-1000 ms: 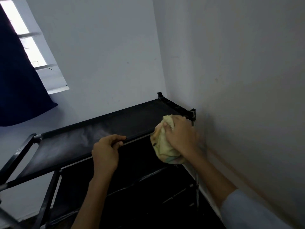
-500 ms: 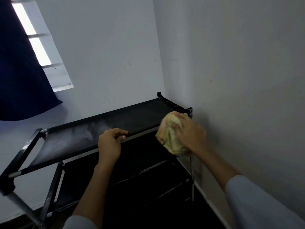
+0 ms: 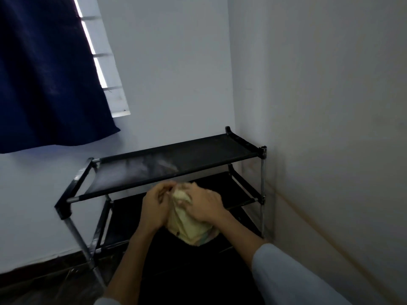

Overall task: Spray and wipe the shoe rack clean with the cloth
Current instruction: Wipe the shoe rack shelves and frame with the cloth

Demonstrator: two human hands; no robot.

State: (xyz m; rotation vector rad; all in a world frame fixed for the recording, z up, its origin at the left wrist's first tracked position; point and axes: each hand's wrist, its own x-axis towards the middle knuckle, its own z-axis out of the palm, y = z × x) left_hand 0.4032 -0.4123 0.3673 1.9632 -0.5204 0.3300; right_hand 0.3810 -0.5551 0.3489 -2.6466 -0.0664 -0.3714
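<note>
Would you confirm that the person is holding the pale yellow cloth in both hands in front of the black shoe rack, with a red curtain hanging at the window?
Not quite: the curtain is dark blue, not red, as the head view shows. The rest holds: the left hand and right hand both hold the pale yellow cloth in front of the black shoe rack.

cloth (image 3: 189, 227) partly hidden by hands, curtain (image 3: 44, 73) cropped, lower shelves perhaps dark

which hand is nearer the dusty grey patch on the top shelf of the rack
Left. The left hand sits just below and in front of the dusty patch, while the right hand is further to the right; both hold the cloth.
</note>
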